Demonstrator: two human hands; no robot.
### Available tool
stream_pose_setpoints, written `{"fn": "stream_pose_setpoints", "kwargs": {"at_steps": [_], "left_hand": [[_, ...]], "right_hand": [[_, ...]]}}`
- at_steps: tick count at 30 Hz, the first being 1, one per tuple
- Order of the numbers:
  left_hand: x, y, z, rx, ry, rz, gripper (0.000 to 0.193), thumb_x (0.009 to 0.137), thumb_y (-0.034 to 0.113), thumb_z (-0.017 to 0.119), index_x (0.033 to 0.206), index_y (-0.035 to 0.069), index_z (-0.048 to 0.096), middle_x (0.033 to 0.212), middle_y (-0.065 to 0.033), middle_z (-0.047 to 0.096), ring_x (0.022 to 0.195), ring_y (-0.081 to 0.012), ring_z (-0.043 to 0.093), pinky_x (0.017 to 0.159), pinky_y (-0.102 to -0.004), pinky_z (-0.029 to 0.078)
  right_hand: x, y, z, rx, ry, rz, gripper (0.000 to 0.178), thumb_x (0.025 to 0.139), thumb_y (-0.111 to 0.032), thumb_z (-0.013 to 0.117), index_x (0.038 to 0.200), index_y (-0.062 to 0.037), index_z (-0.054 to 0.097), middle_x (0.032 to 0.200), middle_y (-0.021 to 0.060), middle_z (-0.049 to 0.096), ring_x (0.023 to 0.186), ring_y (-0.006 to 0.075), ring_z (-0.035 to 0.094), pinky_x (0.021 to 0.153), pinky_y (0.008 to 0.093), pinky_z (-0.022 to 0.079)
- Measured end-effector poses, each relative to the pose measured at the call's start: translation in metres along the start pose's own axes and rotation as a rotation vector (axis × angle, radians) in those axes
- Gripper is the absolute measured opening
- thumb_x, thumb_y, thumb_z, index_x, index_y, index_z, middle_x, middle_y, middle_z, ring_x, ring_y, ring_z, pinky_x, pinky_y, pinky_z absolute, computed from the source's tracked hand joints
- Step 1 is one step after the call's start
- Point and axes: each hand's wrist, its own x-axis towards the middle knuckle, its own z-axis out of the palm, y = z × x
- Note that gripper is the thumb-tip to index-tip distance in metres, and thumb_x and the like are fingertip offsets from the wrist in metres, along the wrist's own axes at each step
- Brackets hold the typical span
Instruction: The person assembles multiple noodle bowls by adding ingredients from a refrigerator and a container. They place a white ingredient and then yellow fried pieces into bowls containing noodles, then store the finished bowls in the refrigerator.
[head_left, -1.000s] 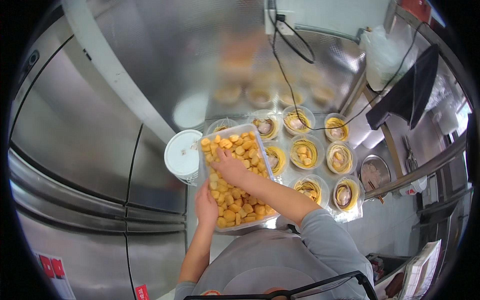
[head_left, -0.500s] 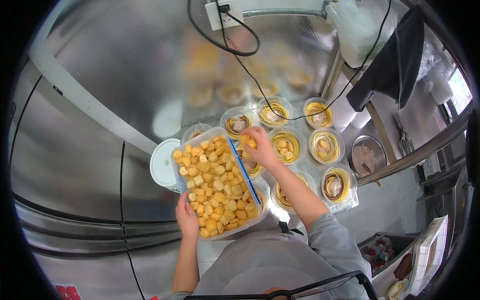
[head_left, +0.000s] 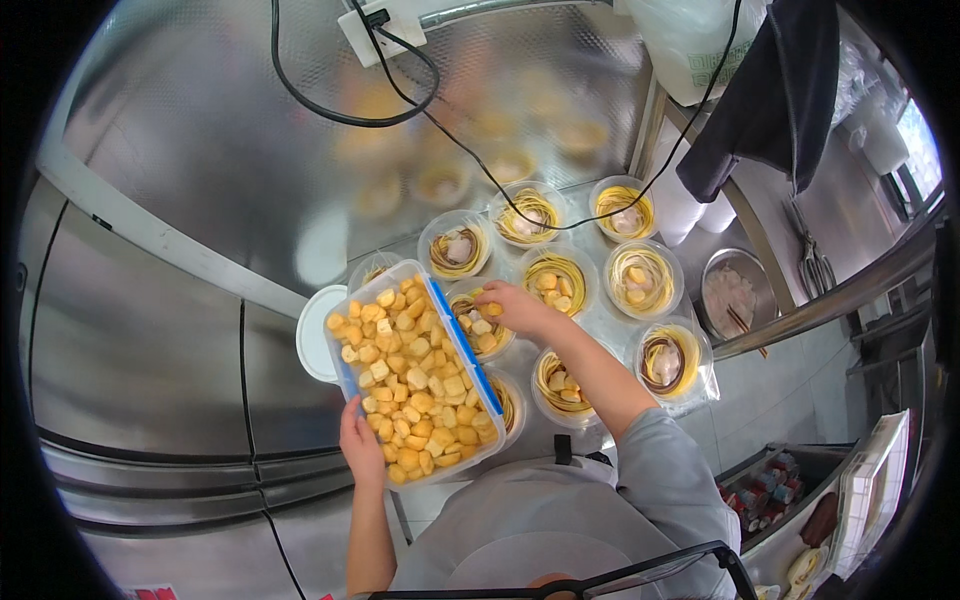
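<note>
Yellow tofu puffs tub [head_left: 412, 385] edge in left hand [head_left: 360, 445], right hand [head_left: 515, 308] over noodle bowl [head_left: 480, 325]

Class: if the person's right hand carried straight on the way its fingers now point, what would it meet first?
Probably the tofu tub: the right hand points left over a noodle bowl, though depth is unclear.

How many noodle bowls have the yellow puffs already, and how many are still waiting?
At least three bowls, such as one at the back, already show yellow tofu puffs. The right hand is dropping puffs into a bowl beside the rectangular container of puffs, which the left hand steadies. A right-side bowl and two far ones show none yet.
</note>
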Motion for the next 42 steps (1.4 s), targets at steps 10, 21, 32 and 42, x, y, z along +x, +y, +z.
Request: {"fn": "stream_pose_setpoints", "kwargs": {"at_steps": [10, 21, 32, 42], "left_hand": [[-0.001, -0.004, 0.002, -0.05, 0.015, 0.023, 0.035, 0.096, 0.002, 0.042, 0.128, 0.001, 0.056, 0.125, -0.0142, 0.061, 0.109, -0.0231, 0.058, 0.095, -0.0318, 0.043], [0.0, -0.006, 0.001, -0.091, 0.014, 0.019, 0.035, 0.096, 0.002, 0.041, 0.127, 0.001, 0.056, 0.123, -0.013, 0.061, 0.112, -0.0222, 0.057, 0.099, -0.0326, 0.042], [-0.002, -0.011, 0.001, -0.11, 0.035, 0.026, 0.034, 0.096, 0.001, 0.042, 0.126, -0.001, 0.057, 0.122, -0.0144, 0.062, 0.11, -0.0225, 0.058, 0.098, -0.033, 0.043], [-0.003, -0.014, -0.003, -0.164, -0.002, -0.024, 0.033, 0.097, 0.001, 0.041, 0.126, -0.001, 0.057, 0.124, -0.0116, 0.06, 0.114, -0.0202, 0.056, 0.099, -0.0314, 0.041]], "right_hand": [[-0.016, -0.002, 0.002, 0.077, 0.016, 0.017, 0.039, 0.075, 0.004, 0.064, 0.112, -0.0093, 0.068, 0.117, 0.0181, 0.055, 0.114, 0.0365, 0.054, 0.098, 0.0403, 0.045], [-0.017, 0.007, 0.022, 0.078, 0.254, 0.031, 0.03, 0.073, -0.002, 0.069, 0.102, -0.0094, 0.071, 0.102, 0.0166, 0.064, 0.104, 0.0351, 0.059, 0.092, 0.0388, 0.048], [-0.099, 0.049, -0.092, -0.554, 0.996, 0.238, 0.042, 0.065, 0.005, 0.066, 0.105, -0.0081, 0.069, 0.119, 0.0178, 0.058, 0.112, 0.0365, 0.053, 0.096, 0.0429, 0.044], [-0.142, 0.081, -0.152, -0.175, 1.368, 0.415, 0.021, 0.079, -0.007, 0.071, 0.1, -0.0037, 0.067, 0.105, 0.0164, 0.064, 0.099, 0.0303, 0.06, 0.09, 0.0385, 0.046]]}}
